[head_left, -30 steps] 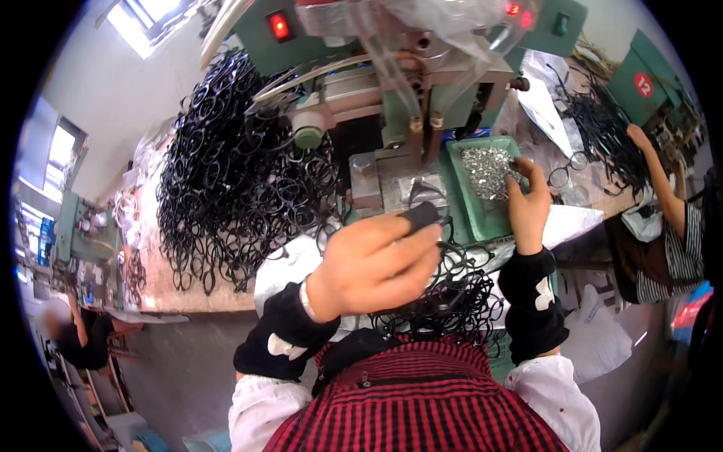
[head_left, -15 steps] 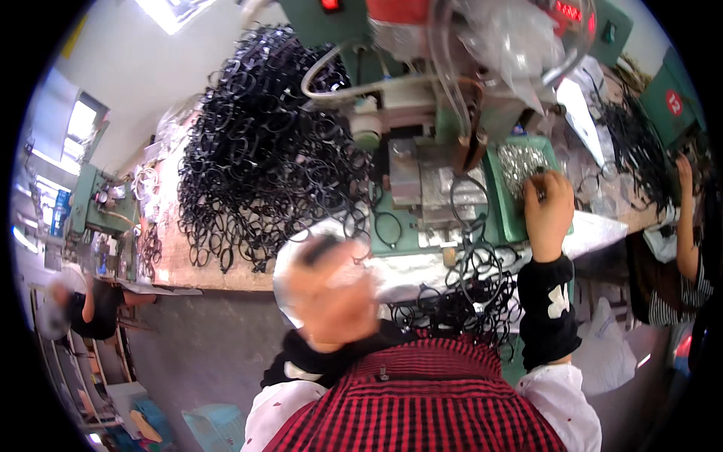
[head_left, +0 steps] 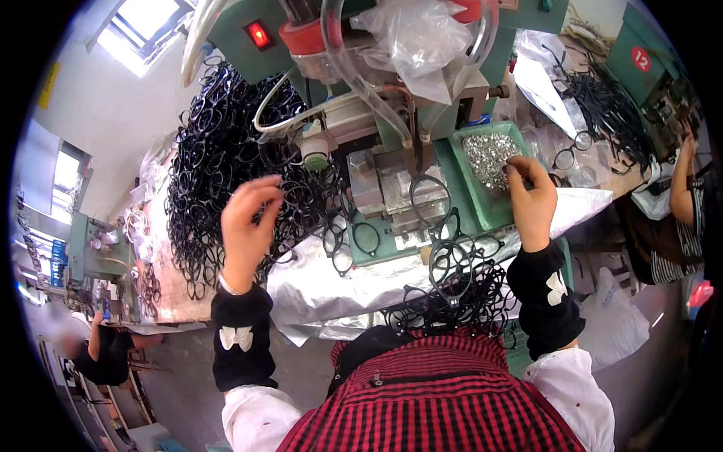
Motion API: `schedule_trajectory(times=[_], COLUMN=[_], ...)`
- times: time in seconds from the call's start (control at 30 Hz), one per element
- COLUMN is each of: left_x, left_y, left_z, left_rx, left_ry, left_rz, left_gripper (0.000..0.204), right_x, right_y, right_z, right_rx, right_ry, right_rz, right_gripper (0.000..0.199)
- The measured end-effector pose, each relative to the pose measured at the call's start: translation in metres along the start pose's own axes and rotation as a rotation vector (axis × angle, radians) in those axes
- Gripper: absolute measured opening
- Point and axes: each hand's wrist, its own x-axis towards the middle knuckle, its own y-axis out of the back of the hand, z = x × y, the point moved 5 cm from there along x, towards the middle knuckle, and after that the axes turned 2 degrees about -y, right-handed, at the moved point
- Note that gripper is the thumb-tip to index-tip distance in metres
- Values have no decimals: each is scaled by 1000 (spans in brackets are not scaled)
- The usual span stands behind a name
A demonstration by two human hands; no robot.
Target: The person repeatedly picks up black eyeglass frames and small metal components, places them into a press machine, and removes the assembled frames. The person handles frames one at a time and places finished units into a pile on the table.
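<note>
Small metal bits (head_left: pixel 489 160) lie toward the far edge of the green tray (head_left: pixel 493 215); the right hand (head_left: pixel 533 205) bends over its right edge, fingertips at the bits, any grasp impossible to tell; a light pinch should suit them; the left hand (head_left: pixel 247 226), unclenched, seemingly empty, hovers by black glasses frames (head_left: pixel 226 139) heaped toward the tabletop's (head_left: pixel 173 303) left edge.

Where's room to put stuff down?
The silvery sheet is bare between the left hand and the nearer heap of black frames; another strip lies right of the right hand. Crowded: the big black pile and the green tray of metal bits.
</note>
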Motion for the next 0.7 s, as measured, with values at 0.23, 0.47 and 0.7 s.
schedule_trajectory(times=[0.23, 0.47, 0.7], left_x=[-26, -24, -51], left_y=[-35, -3, -54], left_z=[-27, -4, 13], left_rx=[172, -152, -602], left_ry=[-18, 186, 439], left_rz=[-463, 226, 448], left_gripper=[18, 6, 5], right_x=[-23, -29, -6], right_y=[29, 26, -64], right_z=[2, -72, -112], right_rx=[-23, 156, 622], right_ry=[11, 77, -60], right_rz=[53, -182, -361], right_gripper=[12, 15, 43])
